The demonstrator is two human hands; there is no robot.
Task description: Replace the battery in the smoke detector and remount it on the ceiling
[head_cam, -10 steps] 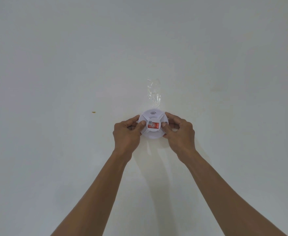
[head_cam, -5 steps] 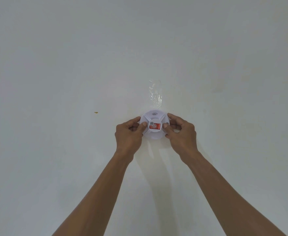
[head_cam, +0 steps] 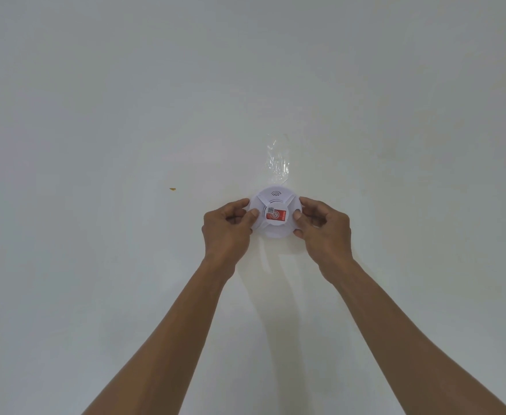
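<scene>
Both your arms reach up toward the white ceiling, and the round white smoke detector sits flat against it, between your two hands. Your left hand grips the detector's left edge: the thumb lies across the front face just left of the red sticker, and the other fingers are curled around the rim behind it. Your right hand grips the right edge in much the same way, thumb tip pressed on the front near the sticker, index finger arched over the upper right rim, remaining fingers bent underneath. Neither hand is spread wide; each is closed about as far as the detector's rim allows. The sticker sits at the centre of the detector's face, slightly tilted. Just beyond the detector, on its far side, a crumpled strip of clear tape clings to the ceiling. Well to the left there is a small orange-brown speck.
</scene>
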